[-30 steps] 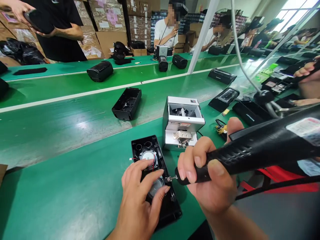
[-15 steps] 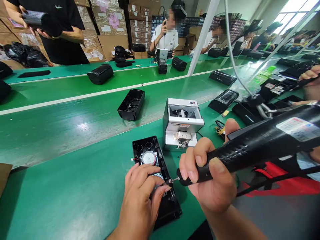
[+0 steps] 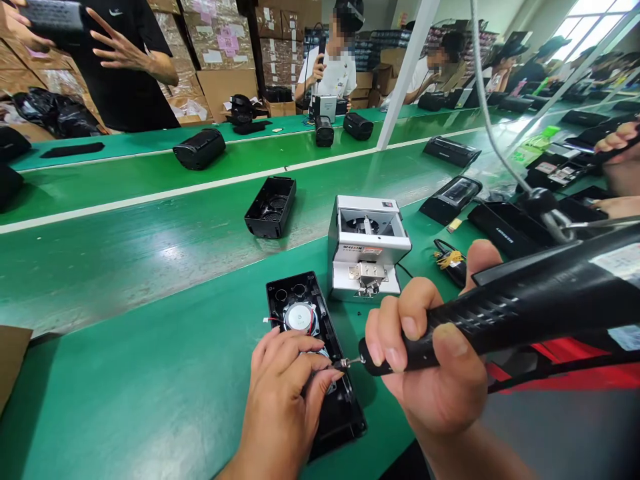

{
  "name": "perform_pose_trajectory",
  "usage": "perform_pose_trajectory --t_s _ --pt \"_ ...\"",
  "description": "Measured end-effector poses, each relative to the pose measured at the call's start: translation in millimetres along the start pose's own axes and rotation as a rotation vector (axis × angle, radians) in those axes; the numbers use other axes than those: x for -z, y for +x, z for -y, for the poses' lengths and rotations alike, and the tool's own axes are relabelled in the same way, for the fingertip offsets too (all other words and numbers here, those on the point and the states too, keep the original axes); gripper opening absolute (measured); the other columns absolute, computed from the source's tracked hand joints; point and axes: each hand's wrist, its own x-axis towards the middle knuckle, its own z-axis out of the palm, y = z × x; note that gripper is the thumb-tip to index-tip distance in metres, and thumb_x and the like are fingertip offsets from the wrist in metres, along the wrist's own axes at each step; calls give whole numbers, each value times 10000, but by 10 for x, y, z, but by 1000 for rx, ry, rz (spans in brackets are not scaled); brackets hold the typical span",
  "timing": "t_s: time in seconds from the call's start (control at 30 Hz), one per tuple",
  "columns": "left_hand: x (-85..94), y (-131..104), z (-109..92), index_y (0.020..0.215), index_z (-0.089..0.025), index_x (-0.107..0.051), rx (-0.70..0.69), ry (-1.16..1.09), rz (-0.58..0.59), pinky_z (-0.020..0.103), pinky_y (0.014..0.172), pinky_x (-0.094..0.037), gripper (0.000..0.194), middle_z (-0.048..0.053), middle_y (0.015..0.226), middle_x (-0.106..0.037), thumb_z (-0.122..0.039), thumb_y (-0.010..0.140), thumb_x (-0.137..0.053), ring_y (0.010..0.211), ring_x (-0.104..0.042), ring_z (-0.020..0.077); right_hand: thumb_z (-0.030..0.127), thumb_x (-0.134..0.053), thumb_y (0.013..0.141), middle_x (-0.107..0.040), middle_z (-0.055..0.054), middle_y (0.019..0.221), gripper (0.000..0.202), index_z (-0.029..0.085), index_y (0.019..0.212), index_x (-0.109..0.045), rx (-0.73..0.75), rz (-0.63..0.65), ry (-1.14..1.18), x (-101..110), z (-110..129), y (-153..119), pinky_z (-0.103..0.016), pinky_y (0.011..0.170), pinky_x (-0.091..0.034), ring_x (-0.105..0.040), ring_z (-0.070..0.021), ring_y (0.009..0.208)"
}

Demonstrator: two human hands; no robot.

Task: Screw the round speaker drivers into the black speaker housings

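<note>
My right hand (image 3: 425, 360) is wrapped round a black electric screwdriver (image 3: 480, 313), held nearly level. Its metal bit (image 3: 354, 361) points left at the fingertips of my left hand (image 3: 287, 393). Thumb and forefinger of that hand are pinched at the bit's tip; whatever lies between them is too small to make out. Below my left hand is an open black speaker housing (image 3: 327, 313), lying on the green bench. A round silver speaker (image 3: 301, 317) with red and black wires sits in it. A second speaker is mostly hidden under my fingers.
A white screw feeder (image 3: 370, 243) stands just behind the housing. Another black shell (image 3: 271, 208) lies on the green conveyor (image 3: 150, 233). Several black devices and a coiled cable (image 3: 450, 260) are at right. A cord hangs to the screwdriver. Co-workers are across and at right.
The screwdriver and my right hand have shifted slightly right and down. My left hand keeps its pinch. The black shell has moved right along the conveyor. The co-worker at upper left has spread one hand.
</note>
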Motion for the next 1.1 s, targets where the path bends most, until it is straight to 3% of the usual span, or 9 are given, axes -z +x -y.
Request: perform_pose_trajectory --t_s 0.57,0.67,0.77,0.83,0.97,1.1 --pt "-11 -16 29 985 -312 -718 -23 8 -19 561 1106 -415 143 -16 1027 -781 -170 974 -700 1068 -719 250 313 -698 990 -529 71 763 387 424 1338 -568 -9 77 -34 15 -76 -36 -265 401 -509 -479 -102 415" --pt "1 -21 29 1127 -318 -709 -42 9 -4 538 1114 -430 157 10 1105 -769 -245 988 -710 1121 -708 257 307 -687 994 -528 73 773 380 434 1332 -567 -7 110 -36 27 -95 -26 -263 401 -507 -474 -101 417" --pt "4 -47 21 1468 -264 -532 -1 14 23 545 1132 -440 603 101 1309 -712 -465 948 -761 1253 -661 305 312 -693 996 -525 72 783 379 432 1334 -571 6 101 -59 53 -151 0 -269 419 -519 -480 -101 433" --pt "-14 -73 14 1606 -226 -350 50 7 36 592 1206 -370 886 143 1410 -666 -549 905 -786 1347 -614 338 315 -702 994 -519 72 776 413 424 1365 -557 22 83 -83 77 -214 15 -264 419 -511 -485 -102 441" --pt "-65 -122 -9 1676 -250 -207 175 -46 44 666 1307 -168 1087 134 1466 -638 -556 848 -842 1439 -553 360 263 -689 1001 -535 64 807 513 418 1452 -500 24 85 -111 126 -365 11 -267 446 -504 -511 -108 483" --pt "-64 -135 -40 1704 -297 -140 251 -99 56 662 1281 -268 1213 123 1472 -635 -453 789 -921 1456 -534 369 222 -679 1004 -550 60 849 522 431 1445 -493 -18 111 -107 160 -470 -25 -260 475 -518 -530 -100 512"
